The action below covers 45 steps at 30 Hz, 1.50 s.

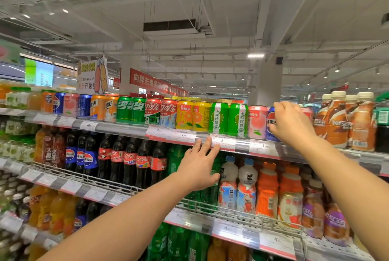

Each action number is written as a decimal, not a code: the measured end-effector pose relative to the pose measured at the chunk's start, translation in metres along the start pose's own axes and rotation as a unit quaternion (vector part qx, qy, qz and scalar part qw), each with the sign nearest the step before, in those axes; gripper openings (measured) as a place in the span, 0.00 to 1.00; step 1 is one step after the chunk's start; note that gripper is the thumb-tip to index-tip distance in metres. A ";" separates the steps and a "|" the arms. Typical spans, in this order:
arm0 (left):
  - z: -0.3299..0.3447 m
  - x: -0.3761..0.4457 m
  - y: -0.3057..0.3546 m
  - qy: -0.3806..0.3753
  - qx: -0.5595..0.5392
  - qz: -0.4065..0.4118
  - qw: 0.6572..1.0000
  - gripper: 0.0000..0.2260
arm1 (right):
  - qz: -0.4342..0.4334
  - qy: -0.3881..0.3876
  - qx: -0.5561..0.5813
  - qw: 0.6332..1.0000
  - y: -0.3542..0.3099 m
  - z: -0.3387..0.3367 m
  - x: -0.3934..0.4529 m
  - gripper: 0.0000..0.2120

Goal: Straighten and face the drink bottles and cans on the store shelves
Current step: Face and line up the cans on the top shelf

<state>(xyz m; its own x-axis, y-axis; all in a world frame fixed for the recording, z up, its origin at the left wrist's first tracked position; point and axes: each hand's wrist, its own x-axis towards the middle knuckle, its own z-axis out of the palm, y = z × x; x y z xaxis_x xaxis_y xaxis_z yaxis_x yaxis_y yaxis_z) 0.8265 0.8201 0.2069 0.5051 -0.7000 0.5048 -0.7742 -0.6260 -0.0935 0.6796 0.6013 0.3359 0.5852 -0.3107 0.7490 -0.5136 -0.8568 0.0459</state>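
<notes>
Pepsi can (270, 126) in curled right hand (291, 126) (left hand (197, 168) flat, fingertips on shelf edge (242, 146))

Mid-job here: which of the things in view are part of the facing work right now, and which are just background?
Part of the job:
- blue Pepsi can, gripped by the right hand
- pink peach can beside it
- green lime cans
- left hand, fingers on the shelf edge

Background:
- price tags
- juice sign
- red banner
</notes>
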 end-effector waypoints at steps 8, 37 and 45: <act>0.004 -0.002 0.000 0.017 0.009 -0.001 1.000 0.42 | -0.009 0.025 0.014 1.000 0.008 0.003 0.000 0.23; -0.003 -0.004 -0.004 0.005 -0.001 -0.001 1.000 0.41 | 0.004 0.048 0.126 0.991 0.011 0.011 0.026 0.22; 0.000 -0.002 -0.005 0.015 0.005 -0.001 1.000 0.41 | -0.043 0.061 0.133 0.988 0.003 0.001 0.014 0.17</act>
<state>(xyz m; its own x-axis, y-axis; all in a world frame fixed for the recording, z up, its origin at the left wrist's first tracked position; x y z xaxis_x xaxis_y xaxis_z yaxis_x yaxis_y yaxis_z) 0.8289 0.8248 0.2061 0.4943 -0.6885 0.5307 -0.7699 -0.6302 -0.1006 0.6866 0.5940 0.3455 0.5306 -0.1947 0.8249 -0.2727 -0.9607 -0.0514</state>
